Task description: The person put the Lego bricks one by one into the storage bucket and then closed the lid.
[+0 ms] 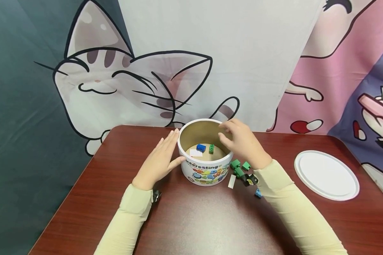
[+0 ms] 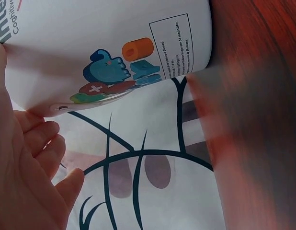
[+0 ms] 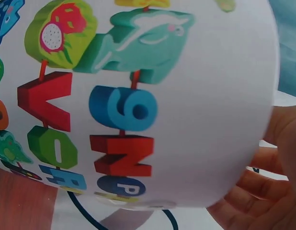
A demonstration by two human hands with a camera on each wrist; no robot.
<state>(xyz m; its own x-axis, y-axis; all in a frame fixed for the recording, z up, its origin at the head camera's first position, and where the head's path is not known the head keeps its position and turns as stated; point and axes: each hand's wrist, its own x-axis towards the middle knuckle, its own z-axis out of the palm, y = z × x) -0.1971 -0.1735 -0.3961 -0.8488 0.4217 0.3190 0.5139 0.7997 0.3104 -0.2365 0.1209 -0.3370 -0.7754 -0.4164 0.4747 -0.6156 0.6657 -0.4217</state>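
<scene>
A round white tub (image 1: 204, 170) with a colourful printed label stands upright on the table. On its floor lie a blue toy brick (image 1: 201, 148), a green brick (image 1: 211, 148) and a flat white piece (image 1: 196, 153). My left hand (image 1: 159, 159) lies along the tub's left side, fingers extended, fingertips right at the wall and thumb toward the front. Over the right rim is my right hand (image 1: 242, 141), its fingers and thumb loosely bent above the opening, with nothing visible between them. The right wrist view shows relaxed fingers (image 3: 256, 191) beside the tub's printed wall.
Right of the tub lie several green bricks (image 1: 239, 172), a white strip (image 1: 231, 181) and a small blue piece (image 1: 258, 193), partly near the right sleeve. A round white lid (image 1: 326, 175) rests farther right on the brown table (image 1: 191, 219). A cartoon-print cloth (image 1: 242, 53) hangs behind.
</scene>
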